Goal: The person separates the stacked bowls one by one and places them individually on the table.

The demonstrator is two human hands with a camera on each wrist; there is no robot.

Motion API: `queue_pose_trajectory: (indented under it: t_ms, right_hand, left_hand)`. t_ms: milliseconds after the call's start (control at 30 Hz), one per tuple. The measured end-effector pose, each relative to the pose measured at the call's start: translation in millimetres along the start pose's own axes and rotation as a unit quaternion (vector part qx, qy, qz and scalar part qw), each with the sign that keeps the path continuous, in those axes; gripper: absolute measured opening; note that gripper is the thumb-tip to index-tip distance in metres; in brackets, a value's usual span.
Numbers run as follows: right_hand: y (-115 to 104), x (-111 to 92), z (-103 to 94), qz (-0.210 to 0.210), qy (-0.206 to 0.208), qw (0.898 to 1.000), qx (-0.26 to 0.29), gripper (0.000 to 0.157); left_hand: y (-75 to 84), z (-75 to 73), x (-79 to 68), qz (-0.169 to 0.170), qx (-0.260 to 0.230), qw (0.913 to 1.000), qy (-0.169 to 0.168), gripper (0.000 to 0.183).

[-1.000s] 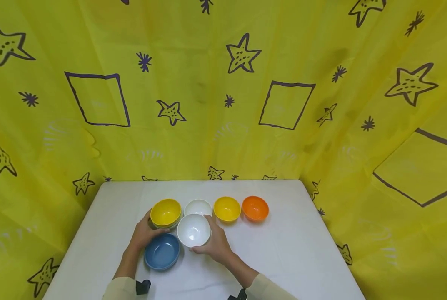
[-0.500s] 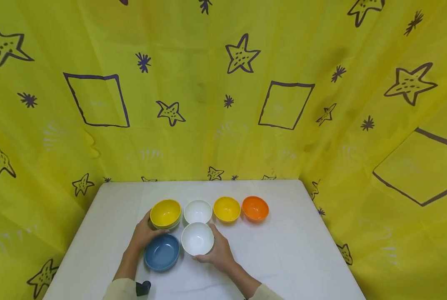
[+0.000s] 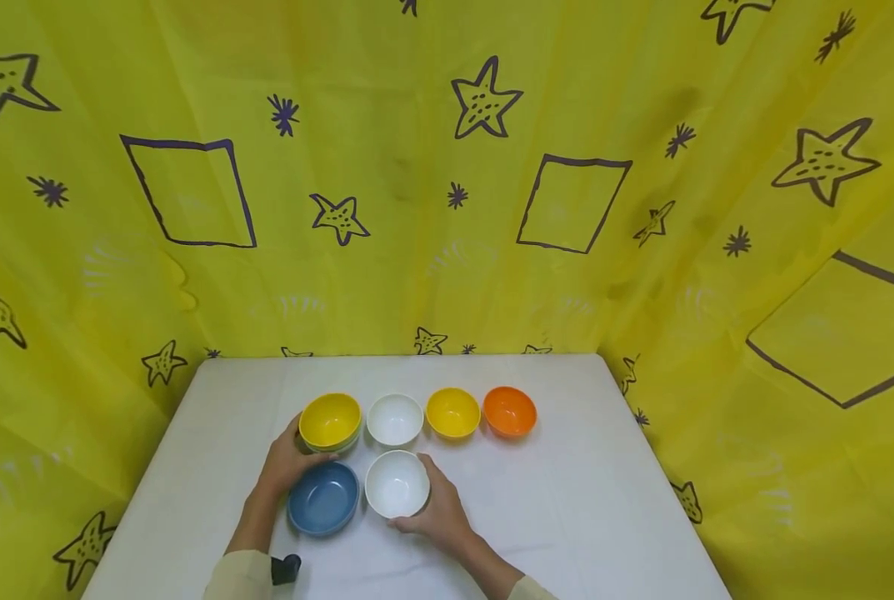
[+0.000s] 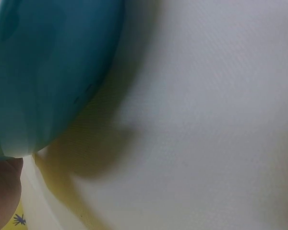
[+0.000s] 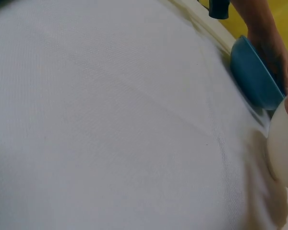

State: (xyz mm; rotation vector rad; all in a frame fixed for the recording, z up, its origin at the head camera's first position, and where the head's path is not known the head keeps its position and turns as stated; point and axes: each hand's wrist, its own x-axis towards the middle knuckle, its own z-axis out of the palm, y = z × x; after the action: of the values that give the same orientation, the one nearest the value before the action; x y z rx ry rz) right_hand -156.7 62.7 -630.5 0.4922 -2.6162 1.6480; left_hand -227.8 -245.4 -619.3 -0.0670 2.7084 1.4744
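Note:
In the head view, my left hand (image 3: pixel 285 458) curls its fingers and thumb around a yellow bowl (image 3: pixel 330 419) nested on a pale green bowl (image 3: pixel 345 445). Just in front of that stack lies a wider blue bowl (image 3: pixel 322 498), close under the left thumb; its side (image 4: pixel 53 72) fills the upper left of the left wrist view. My right hand (image 3: pixel 439 510) grips a white bowl (image 3: pixel 397 483) by its right side, mouth up, beside the blue one. The right wrist view catches this white bowl (image 5: pixel 284 143) at its right edge, with part of my thumb on it.
Behind the held white bowl, a second white bowl (image 3: pixel 395 419), a yellow bowl (image 3: pixel 453 412) and an orange bowl (image 3: pixel 510 411) stand in a row. All are on a white-covered table (image 3: pixel 581 500), with a yellow patterned curtain (image 3: pixel 402 283) around its back and sides.
The right hand has brought the white bowl toward the front and slightly right, away from the white bowl behind it. My left hand has stayed at the yellow bowl stack.

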Motion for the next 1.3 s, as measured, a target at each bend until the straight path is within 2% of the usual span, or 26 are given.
queue_pose_trajectory:
  t_ms: [233, 333, 633, 733, 833, 967, 1067, 1167, 1300]
  right_hand:
    - [-1.9, -2.9, 3.3, 0.036, 0.008, 0.999, -0.003, 0.119]
    - [-2.9, -3.8, 4.9, 0.046, 0.011, 0.999, -0.005, 0.121]
    - [-6.0, -5.8, 3.5, 0.035, 0.012, 0.999, -0.018, 0.121]
    - [-8.9, -6.2, 2.9, 0.028, 0.032, 0.999, -0.026, 0.116]
    - [-14.4, -4.4, 2.5, 0.006, 0.069, 0.997, -0.023, 0.108]
    - [-25.9, 7.4, -0.9, -0.049, 0.110, 0.993, -0.003, 0.099]
    - [-36.2, 23.9, -6.0, -0.079, 0.115, 0.990, 0.010, 0.096]
    - [-46.3, 44.3, -11.2, -0.082, 0.107, 0.991, 0.015, 0.095]
    - [-57.0, 70.8, -15.1, -0.065, 0.093, 0.994, 0.002, 0.098]
  left_hand:
    - [0.4, -1.7, 0.2, 0.006, -0.003, 1.0000, 0.005, 0.113]
    - [0.6, -2.3, -0.5, 0.004, -0.004, 1.0000, 0.005, 0.113]
    - [-1.2, -1.9, -1.9, 0.001, -0.006, 1.0000, -0.001, 0.113]
    - [-2.1, -1.5, -1.5, 0.001, -0.004, 1.0000, -0.002, 0.113]
    - [-2.1, -1.2, -1.1, 0.002, -0.001, 1.0000, 0.000, 0.114]
    - [0.9, -2.1, -1.4, 0.009, -0.006, 0.9999, 0.003, 0.114]
    - [3.0, -3.1, -1.1, 0.015, -0.011, 0.9998, 0.003, 0.113]
    - [3.0, -3.3, -0.3, 0.015, -0.008, 0.9998, 0.004, 0.112]
    - [1.7, -2.2, -0.8, 0.013, -0.005, 0.9999, 0.006, 0.112]
